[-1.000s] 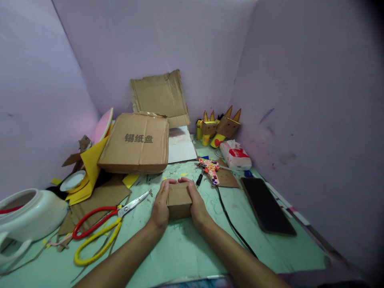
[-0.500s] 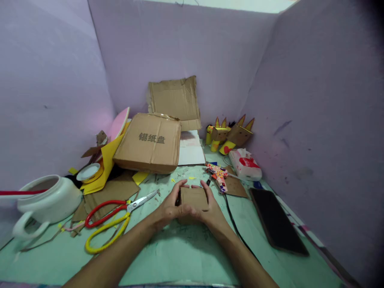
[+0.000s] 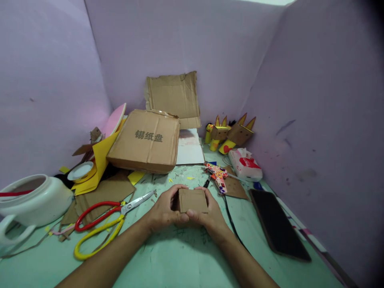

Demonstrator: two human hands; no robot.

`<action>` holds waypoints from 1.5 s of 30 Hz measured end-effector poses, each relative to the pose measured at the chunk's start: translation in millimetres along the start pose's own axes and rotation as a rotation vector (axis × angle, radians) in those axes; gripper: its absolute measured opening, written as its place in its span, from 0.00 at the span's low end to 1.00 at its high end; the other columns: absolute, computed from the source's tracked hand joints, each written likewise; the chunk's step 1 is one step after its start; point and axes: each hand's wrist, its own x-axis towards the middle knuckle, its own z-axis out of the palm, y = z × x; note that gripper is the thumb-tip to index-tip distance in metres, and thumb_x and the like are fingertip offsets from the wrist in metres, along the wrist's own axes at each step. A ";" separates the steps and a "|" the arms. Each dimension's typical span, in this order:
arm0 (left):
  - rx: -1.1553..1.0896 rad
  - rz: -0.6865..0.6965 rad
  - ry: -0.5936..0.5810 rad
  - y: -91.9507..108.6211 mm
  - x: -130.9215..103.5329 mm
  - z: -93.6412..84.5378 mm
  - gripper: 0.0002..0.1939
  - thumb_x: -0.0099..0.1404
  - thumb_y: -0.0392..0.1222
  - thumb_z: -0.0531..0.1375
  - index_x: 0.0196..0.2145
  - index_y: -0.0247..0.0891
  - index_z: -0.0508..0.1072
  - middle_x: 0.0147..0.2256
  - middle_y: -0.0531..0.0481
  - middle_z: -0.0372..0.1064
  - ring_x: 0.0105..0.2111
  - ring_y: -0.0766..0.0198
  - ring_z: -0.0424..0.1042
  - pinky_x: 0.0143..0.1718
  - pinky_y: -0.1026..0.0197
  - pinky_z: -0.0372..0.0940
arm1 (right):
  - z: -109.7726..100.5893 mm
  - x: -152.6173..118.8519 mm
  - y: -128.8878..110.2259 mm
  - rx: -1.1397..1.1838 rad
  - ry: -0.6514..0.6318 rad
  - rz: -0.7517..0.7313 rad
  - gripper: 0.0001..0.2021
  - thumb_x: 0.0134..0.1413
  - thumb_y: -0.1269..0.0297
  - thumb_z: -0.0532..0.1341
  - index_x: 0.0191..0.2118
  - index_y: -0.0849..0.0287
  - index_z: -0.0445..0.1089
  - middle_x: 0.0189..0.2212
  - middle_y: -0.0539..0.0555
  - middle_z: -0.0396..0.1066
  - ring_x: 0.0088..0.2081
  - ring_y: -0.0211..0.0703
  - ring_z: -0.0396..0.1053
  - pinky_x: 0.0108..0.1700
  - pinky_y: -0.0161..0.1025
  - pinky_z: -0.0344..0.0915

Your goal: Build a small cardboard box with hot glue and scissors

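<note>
Between my two hands is a small brown cardboard box (image 3: pixel 193 201), its flat top facing up. My left hand (image 3: pixel 168 208) wraps its left side, fingers behind and thumb along the near edge. On the right side my right hand (image 3: pixel 211 208) grips it the same way, and the two thumbs meet at the front. The box's sides and underside are mostly hidden by the fingers. Left of my hands lie open scissors (image 3: pixel 117 214) with one red and one yellow handle. Just beyond my right hand is a glue gun (image 3: pixel 218 176) covered in a colourful pattern, its black cord trailing toward me.
A white pot (image 3: pixel 39 200) stands at left. Behind are a large cardboard box (image 3: pixel 147 140), yellow paper (image 3: pixel 103 160) and a leaning cardboard sheet (image 3: pixel 174 96). To the right are a phone (image 3: pixel 279 224), a tissue pack (image 3: pixel 245 164) and cardboard animal figures (image 3: pixel 238 135). Walls enclose the table.
My thumbs have slid from over the box's top to its near edge, so more of the top shows. The view has shifted slightly, moving the left-side things further left.
</note>
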 end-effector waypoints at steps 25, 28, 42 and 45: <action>0.051 0.050 0.278 15.7 -6.5 2.9 0.08 0.54 0.45 0.64 0.29 0.38 0.72 0.38 0.49 0.69 0.41 0.59 0.67 0.42 0.62 0.61 | 9.4 -23.0 0.5 -0.241 -0.070 -0.248 0.45 0.29 0.70 0.70 0.58 0.58 0.51 0.52 0.60 0.61 0.52 0.53 0.62 0.54 0.49 0.60; 0.127 -0.012 0.353 24.3 -8.1 4.4 0.13 0.54 0.49 0.64 0.34 0.39 0.73 0.38 0.48 0.70 0.39 0.57 0.68 0.39 0.61 0.63 | 9.0 -23.5 -4.9 -0.318 -0.011 -0.371 0.45 0.32 0.71 0.67 0.59 0.60 0.47 0.50 0.61 0.60 0.51 0.52 0.62 0.54 0.49 0.60; 0.859 0.155 0.231 21.0 -21.3 15.6 0.24 0.69 0.50 0.42 0.57 0.39 0.61 0.58 0.45 0.59 0.58 0.56 0.56 0.60 0.50 0.49 | 14.9 -26.8 5.8 -0.568 0.023 -0.703 0.44 0.38 0.78 0.57 0.63 0.65 0.38 0.60 0.68 0.49 0.62 0.56 0.49 0.61 0.53 0.54; 0.849 0.141 0.216 23.6 -20.7 18.3 0.23 0.70 0.49 0.42 0.57 0.41 0.61 0.58 0.47 0.59 0.58 0.56 0.56 0.60 0.51 0.49 | 16.0 -25.5 4.0 -0.566 0.022 -0.726 0.43 0.38 0.78 0.56 0.63 0.64 0.40 0.60 0.67 0.49 0.62 0.54 0.49 0.62 0.52 0.54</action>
